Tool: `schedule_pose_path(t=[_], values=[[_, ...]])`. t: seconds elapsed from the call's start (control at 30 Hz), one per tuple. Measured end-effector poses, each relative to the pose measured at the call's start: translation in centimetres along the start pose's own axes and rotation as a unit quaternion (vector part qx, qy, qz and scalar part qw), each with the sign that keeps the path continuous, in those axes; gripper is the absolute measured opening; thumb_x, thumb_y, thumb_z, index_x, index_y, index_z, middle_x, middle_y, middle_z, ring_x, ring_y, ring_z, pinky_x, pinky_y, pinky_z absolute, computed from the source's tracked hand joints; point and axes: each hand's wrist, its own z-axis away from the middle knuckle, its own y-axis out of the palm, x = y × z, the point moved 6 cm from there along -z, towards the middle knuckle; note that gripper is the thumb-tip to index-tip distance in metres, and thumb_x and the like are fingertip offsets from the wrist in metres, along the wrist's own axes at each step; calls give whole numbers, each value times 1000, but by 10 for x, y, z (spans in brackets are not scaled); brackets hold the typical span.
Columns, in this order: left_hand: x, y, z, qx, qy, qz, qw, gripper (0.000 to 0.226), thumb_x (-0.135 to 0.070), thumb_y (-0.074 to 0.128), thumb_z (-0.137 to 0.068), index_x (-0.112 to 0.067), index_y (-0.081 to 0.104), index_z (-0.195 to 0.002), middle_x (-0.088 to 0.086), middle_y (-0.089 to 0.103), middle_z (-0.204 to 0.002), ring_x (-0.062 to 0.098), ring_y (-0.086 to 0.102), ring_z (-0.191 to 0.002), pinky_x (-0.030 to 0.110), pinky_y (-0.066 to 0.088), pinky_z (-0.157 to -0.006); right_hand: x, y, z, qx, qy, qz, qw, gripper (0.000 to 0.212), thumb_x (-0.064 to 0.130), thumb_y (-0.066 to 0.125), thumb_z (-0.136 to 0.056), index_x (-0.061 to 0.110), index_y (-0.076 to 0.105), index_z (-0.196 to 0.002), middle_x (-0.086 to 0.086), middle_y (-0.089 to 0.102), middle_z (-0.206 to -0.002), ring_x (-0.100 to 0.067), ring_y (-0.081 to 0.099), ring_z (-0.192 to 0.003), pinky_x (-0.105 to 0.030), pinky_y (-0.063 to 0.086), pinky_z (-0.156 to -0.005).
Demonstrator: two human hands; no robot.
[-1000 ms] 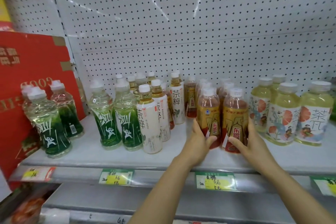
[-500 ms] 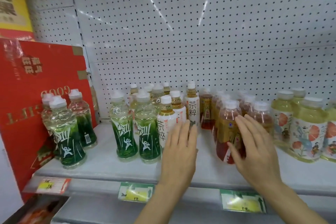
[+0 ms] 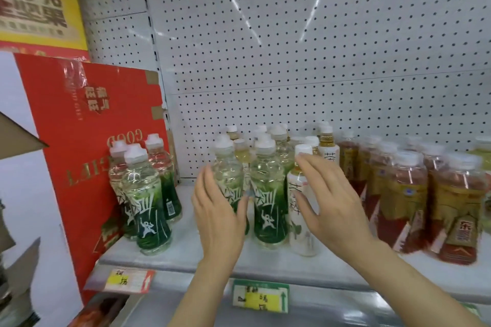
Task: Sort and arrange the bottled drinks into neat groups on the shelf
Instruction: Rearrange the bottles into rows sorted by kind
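Observation:
Bottled drinks stand on a grey shelf (image 3: 186,255). Two green-label bottles (image 3: 268,202) stand front centre, with three more (image 3: 144,199) further left. White-label tea bottles (image 3: 301,210) stand right of centre, then red-and-gold tea bottles (image 3: 457,210) on the right. My left hand (image 3: 219,216) is open in front of the left one of the two centre green bottles, fingers up, not gripping. My right hand (image 3: 329,199) is open in front of the front white-label bottle, covering part of it.
A red carton (image 3: 87,146) leans at the shelf's left end, beside the green bottles. White pegboard (image 3: 292,61) backs the shelf. Price tags (image 3: 260,296) hang on the front rail. Yellow-green bottles (image 3: 482,151) show at the far right edge.
Both hands let go of the red-and-gold bottles and moved left, now open in front of the green and white-label bottles. The view has shifted left and closer.

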Motion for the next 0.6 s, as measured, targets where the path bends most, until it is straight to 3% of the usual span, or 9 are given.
schedule_pose_path(t=[0.13,0.27,0.33,0.37,0.43,0.5,0.6], values=[[19,15,-27,125,-37,73,989,105,-50,67,-87,-21,-5,-158,4,20,-164,25,37,-142,41,42,-106,19,28,-30,37,47,-6,998,59,12,72,-86,-3,49,-138,-20,51,-138,-35,49,-127,-44,42,-108],[25,-2,-24,123,-17,108,986,101,-52,66,-88,-26,-3,-158,-2,23,-163,20,39,-141,34,41,-104,25,57,-56,149,146,46,977,76,28,65,-91,9,26,-152,-19,28,-156,-39,30,-140,-48,31,-113],[34,-17,-20,121,-17,113,986,101,-57,65,-86,-31,-1,-158,-5,28,-161,18,42,-137,32,43,-98,23,70,-67,207,184,74,958,80,38,58,-94,13,12,-154,-17,25,-155,-37,39,-133,-43,41,-103],[41,-23,-18,120,-23,112,986,101,-58,65,-85,-33,-1,-157,-6,31,-159,18,45,-135,31,43,-96,22,75,-72,234,199,92,947,80,40,57,-94,14,10,-153,-16,30,-151,-36,49,-123,-40,48,-87],[52,-37,-17,114,-34,103,988,99,-57,66,-85,-36,1,-157,-5,36,-156,19,48,-132,32,42,-95,21,82,-79,269,223,110,931,74,38,59,-93,15,15,-149,-16,39,-139,-33,60,-99,-32,43,-64],[60,-46,-19,111,-35,84,990,99,-56,67,-85,-36,1,-157,-5,37,-157,20,49,-131,37,44,-97,22,85,-87,265,249,91,927,64,30,62,-92,17,26,-143,-16,43,-133,-30,59,-85,-32,41,-64],[68,-56,-21,103,-40,72,991,101,-55,69,-83,-36,3,-157,-5,34,-159,22,48,-134,42,45,-97,35,93,-98,216,246,9,945,53,24,68,-88,25,44,-135,-8,50,-128,-22,61,-78,-33,50,-74]])
